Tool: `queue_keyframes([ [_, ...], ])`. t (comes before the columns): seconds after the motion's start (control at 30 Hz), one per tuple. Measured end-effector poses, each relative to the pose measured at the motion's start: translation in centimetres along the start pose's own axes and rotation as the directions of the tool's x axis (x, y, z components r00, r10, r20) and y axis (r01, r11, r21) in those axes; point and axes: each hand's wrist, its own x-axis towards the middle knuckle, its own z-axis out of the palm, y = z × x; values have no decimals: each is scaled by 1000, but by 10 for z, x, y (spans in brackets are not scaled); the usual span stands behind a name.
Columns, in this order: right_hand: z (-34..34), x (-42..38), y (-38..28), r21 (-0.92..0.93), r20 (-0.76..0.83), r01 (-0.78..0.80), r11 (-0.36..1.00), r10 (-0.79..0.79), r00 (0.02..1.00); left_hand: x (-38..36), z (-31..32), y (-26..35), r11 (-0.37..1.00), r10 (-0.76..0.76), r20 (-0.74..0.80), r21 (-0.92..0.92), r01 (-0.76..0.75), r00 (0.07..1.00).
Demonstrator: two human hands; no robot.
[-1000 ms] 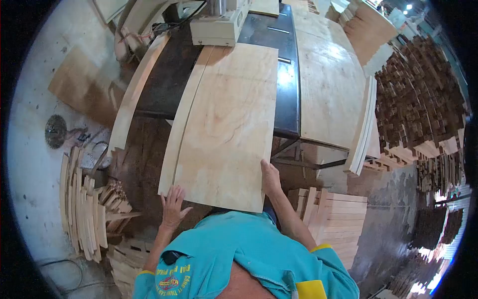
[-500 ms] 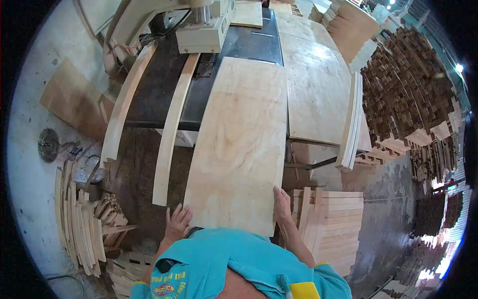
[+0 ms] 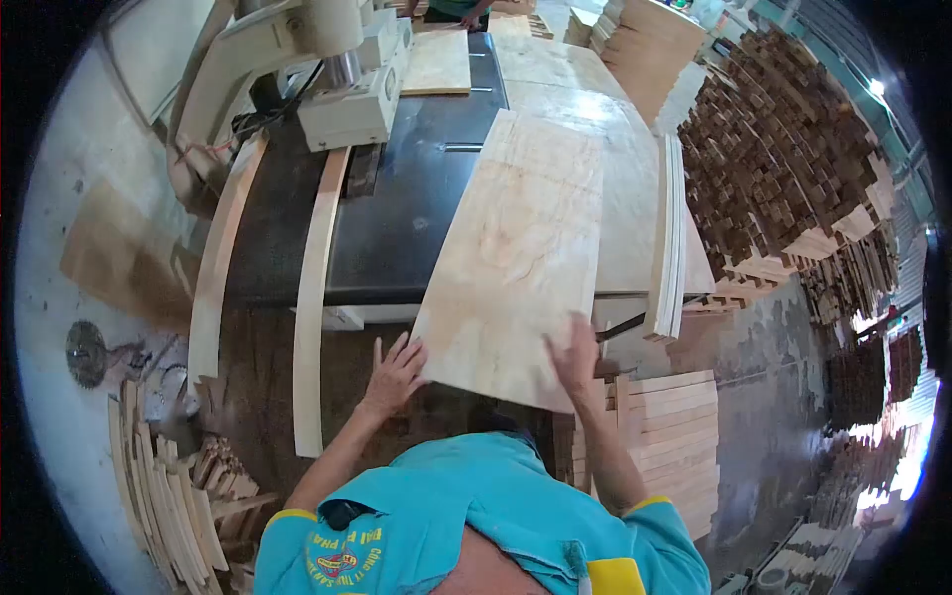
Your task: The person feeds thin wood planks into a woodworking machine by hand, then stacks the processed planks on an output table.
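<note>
A wide plywood board point(image 3: 516, 248) lies aslant, its far part over the table to the right of the black machine bed. My left hand point(image 3: 397, 375) is at the board's near left corner, fingers spread and fingertips right at its edge. Over the board's near right edge is my right hand point(image 3: 575, 355), smeared by motion, with its thumb apart from the fingers. The board's near end juts past the table toward my body.
A machine head point(image 3: 347, 119) stands over the black bed point(image 3: 407, 238). Two long strips point(image 3: 312, 327) jut from it on the left. Curved pieces point(image 3: 666, 238) are stacked at the right table edge. A person point(image 3: 461, 12) stands at the far end. Stacked wood point(image 3: 674, 436) lies at right.
The board has moved away from my body and to the right over the light table, turning slightly. My hands have gone forward with it, the right one shifting onto its top.
</note>
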Motion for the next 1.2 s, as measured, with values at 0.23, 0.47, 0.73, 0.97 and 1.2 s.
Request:
queue_keyframes([
  [0.23,58,68,-18,-448,537,599,664,-335,774,139,9,-1,970,-211,12,-122,211,977],
  [0.47,59,194,17,-484,543,655,581,-388,745,67,-24,-40,733,-678,-121,-27,680,725],
  [0.73,81,329,4,-713,69,214,668,-237,969,-42,-61,-42,336,-933,-75,170,926,352],
  [0.97,112,168,-11,-167,104,651,740,-644,758,-109,-28,-36,417,-905,-126,-77,905,407],
  [1.2,79,2,-25,108,380,352,930,-366,849,-303,57,22,266,-919,183,-362,893,348],
])
